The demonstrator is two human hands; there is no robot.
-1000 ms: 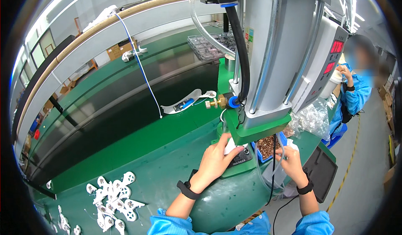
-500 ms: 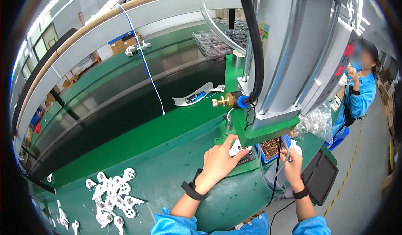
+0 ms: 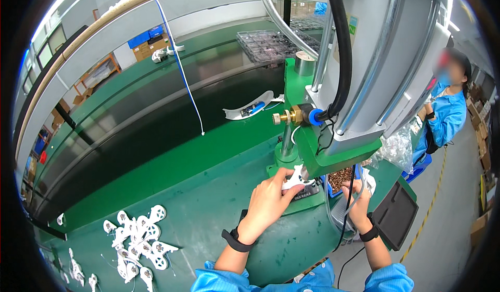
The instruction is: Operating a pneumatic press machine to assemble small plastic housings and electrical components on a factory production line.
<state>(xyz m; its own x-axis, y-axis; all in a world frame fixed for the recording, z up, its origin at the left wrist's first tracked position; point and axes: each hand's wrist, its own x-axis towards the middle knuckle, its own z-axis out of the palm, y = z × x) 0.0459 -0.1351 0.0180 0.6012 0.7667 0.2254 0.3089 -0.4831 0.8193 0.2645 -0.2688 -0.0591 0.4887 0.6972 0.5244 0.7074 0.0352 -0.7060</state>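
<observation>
My left hand (image 3: 268,201) is closed on a white plastic part (image 3: 298,178), thumb on the near side and fingers behind. The part is tilted over the dark fixture block (image 3: 306,194) of a green and grey press (image 3: 338,156). My right hand (image 3: 359,203) has its fingers curled together at the near right edge of a blue bin (image 3: 327,187) holding small copper-coloured pieces (image 3: 339,177). What is between those fingertips, if anything, is too small to tell. A clear tube and a black cable (image 3: 346,214) hang beside this hand.
Several white plastic parts (image 3: 138,242) lie piled on the green table at the left. A curved white shell (image 3: 247,106) with blue pieces rests behind the press. Farther right are a clear bag (image 3: 398,149), a black tray (image 3: 397,214) and a seated co-worker in blue (image 3: 449,117).
The white part in my left hand has lifted and tilted off the fixture block. My right hand has shifted left, closer over the copper-coloured pieces. The co-worker's raised hand has lowered.
</observation>
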